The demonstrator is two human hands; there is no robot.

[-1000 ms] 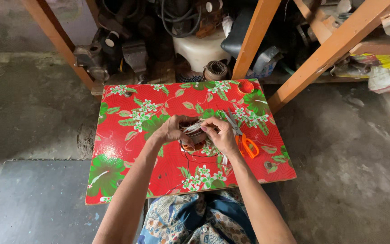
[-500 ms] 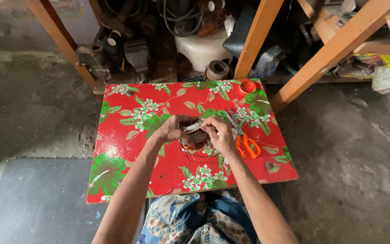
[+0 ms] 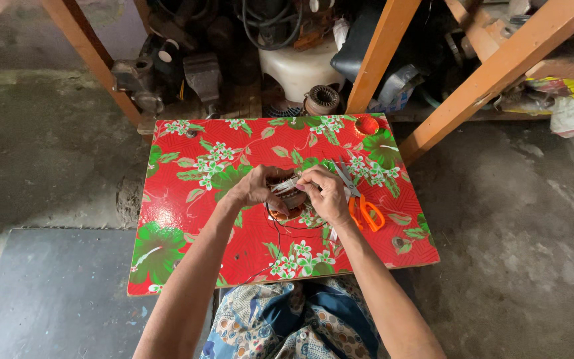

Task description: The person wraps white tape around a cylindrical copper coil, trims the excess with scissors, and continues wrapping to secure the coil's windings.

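My left hand (image 3: 254, 188) and my right hand (image 3: 325, 193) meet over the middle of a low table (image 3: 187, 219) covered in a red cloth with green leaves and white flowers. Between them they grip a small round brownish part with copper windings (image 3: 288, 199), mostly hidden by my fingers. My right fingers pinch pale strips or wires at its top. A thin dark wire (image 3: 275, 234) trails from the part toward me across the cloth.
Orange-handled scissors (image 3: 360, 203) lie just right of my right hand. A small red round lid (image 3: 367, 125) sits at the table's far right corner. Orange wooden beams (image 3: 493, 73) and piled machine parts (image 3: 287, 60) stand behind the table. Concrete floor surrounds it.
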